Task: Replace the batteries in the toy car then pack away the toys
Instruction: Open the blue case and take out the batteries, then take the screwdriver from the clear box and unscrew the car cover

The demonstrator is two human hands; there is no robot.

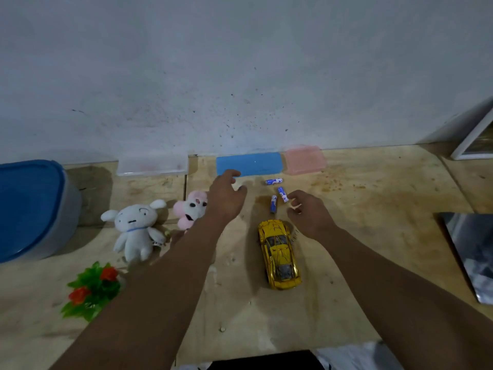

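Seen from my head camera: a pale wooden bench [360, 198], scuffed and stained, running up to a grey speckled wall [240, 62]. The yellow toy car [278, 253], glossy and metallic-looking, lies flat near the centre, its long axis running toward 12 o'clock. Just beyond it, at 12 o'clock, lie three small blue-and-white cylindrical batteries [273, 203], near one another but apart. My right hand [309, 213] hovers at 1 o'clock of the car, fingers loosely curled, its grip released, fingertips just beside the nearest battery. My left hand [226, 198] hangs at 11 o'clock of the car, fingers spread, grasping nothing; this arm partly hides the pink plush toy [190, 208]. A soft white plush dog [136, 231] lies at 9 o'clock. At 8 o'clock sit plastic green leaves with red flowers [92, 288]. Along the wall lie a clear flat lid [152, 164], a blue lid [249, 163] and a pink translucent box [305, 159]. A blue-lidded tub [32, 206] stands far at 9 o'clock; a shiny dark sheet [472, 252] lies at 3 o'clock.
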